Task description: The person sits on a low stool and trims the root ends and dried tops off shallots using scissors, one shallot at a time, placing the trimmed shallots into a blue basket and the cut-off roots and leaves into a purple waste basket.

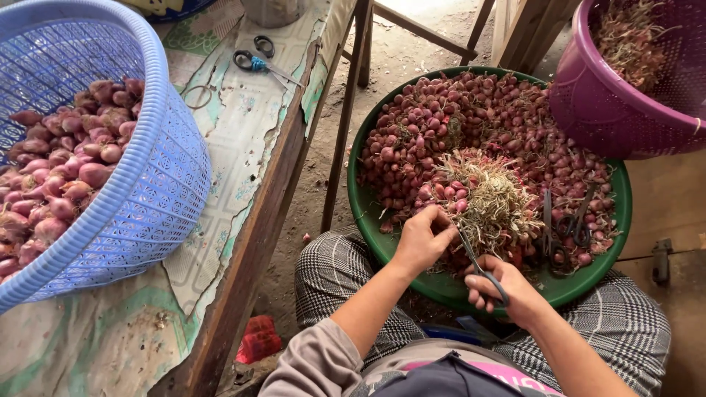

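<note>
Three tubs around me: a blue basket [158,184] on the bench [243,147], a green basin [368,213] on my lap, a purple tub [610,117] upper right. Three scissors show: one pair in my right hand [507,290], one pair [566,228] lying in the basin, one blue-handled pair [257,65] on the bench. My left hand [423,239] is closed around a shallot bunch [445,195] at the near edge of the heap, touching the straw-coloured roots [493,198]. My right fingers are curled through the scissor [478,265] handles, blades pointing up at that bunch, just beside my left thumb. The basin holds untrimmed shallots; the basket holds clean pink ones [59,176]; the purple tub holds dry trimmings [625,37]
</note>
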{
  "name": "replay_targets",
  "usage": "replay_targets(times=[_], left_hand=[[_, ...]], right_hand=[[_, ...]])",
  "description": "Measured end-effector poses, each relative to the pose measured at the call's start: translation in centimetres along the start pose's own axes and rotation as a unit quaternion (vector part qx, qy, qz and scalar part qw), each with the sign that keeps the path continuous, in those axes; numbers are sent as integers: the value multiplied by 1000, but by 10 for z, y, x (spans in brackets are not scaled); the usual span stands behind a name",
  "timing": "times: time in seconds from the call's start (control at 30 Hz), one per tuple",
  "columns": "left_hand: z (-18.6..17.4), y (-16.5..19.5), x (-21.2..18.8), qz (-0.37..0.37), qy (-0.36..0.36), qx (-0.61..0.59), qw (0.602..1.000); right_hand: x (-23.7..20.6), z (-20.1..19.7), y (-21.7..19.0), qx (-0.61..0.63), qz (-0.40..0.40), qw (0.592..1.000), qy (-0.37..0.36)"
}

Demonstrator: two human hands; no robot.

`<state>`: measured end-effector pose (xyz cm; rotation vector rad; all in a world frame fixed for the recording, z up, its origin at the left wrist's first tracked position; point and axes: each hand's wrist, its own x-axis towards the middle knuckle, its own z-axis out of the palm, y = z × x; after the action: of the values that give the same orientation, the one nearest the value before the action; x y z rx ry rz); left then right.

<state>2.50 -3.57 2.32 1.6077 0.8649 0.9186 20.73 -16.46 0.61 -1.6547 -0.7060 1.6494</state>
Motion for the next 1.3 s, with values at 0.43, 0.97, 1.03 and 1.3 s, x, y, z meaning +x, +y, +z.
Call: replay_targets(times=[0.43, 0.97, 1.03, 1.3], left_hand=[[-1, -31, -11, -99, 33, -174, 979], [-23, -16, 5, -39, -99, 78, 991], [-20, -20, 0, -60, -113, 56, 990], [-19, -43, -2, -205, -46, -173, 962]], right_hand=[[2, -3, 5, -6, -36, 999, 36], [7, 2, -6, -60, -7, 998, 1], [12, 7, -10, -55, -15, 998, 17], [8, 3, 1, -10, -53, 998, 29]])
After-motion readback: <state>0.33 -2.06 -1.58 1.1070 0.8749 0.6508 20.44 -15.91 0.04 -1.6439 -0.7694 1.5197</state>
